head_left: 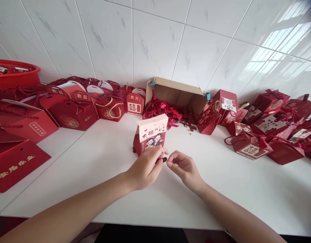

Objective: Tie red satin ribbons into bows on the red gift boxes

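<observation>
A small gift box (153,136) with a pink top flap and a cartoon couple on its front stands upright before me. My left hand (147,167) is closed at its lower front and hides part of it, its fingertips pinching a short dark red strip (165,159), perhaps ribbon. Just to the right, my right hand (184,169) has thumb and forefinger pinched together at the strip's free end. A tiny gold-coloured bit shows at those fingertips, too small to name.
Red gift boxes (71,113) crowd the left, with a red basin (16,76) behind. A cardboard box (179,88) spilling red ribbons (159,109) lies by the tiled wall. More red boxes (252,145) fill the right side of the white table (216,209).
</observation>
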A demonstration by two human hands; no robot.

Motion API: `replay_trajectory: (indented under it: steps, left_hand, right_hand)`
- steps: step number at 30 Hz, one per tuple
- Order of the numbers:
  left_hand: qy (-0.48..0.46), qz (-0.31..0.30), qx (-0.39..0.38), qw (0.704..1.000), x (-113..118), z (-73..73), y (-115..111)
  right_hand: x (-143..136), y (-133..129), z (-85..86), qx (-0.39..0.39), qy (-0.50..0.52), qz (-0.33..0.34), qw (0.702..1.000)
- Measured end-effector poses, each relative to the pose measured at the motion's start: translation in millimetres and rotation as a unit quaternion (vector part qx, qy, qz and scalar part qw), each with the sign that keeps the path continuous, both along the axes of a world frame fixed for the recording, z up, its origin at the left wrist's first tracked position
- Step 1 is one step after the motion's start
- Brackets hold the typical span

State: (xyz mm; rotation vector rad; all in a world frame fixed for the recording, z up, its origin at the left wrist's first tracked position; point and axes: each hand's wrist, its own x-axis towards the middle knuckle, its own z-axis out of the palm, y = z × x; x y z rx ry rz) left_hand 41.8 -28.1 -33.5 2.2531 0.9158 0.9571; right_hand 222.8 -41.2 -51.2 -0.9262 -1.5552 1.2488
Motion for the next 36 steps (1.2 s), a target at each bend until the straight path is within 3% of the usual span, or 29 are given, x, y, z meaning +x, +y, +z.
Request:
replay_trajectory:
  steps: [20,36]
  left_hand:
    - [-0.071,-0.012,-0.092,0.993,0.5,-1.5,1.0]
    - [0.007,-0.040,0.005,0.999,-1.6,3.9,-0.5]
  right_hand:
    - [1.1,1.4,-2.2,0.046,-0.037,-0.023,0.998]
    - [-0.4,1.1,-3.2,0.050,-0.010,-0.025,0.998]
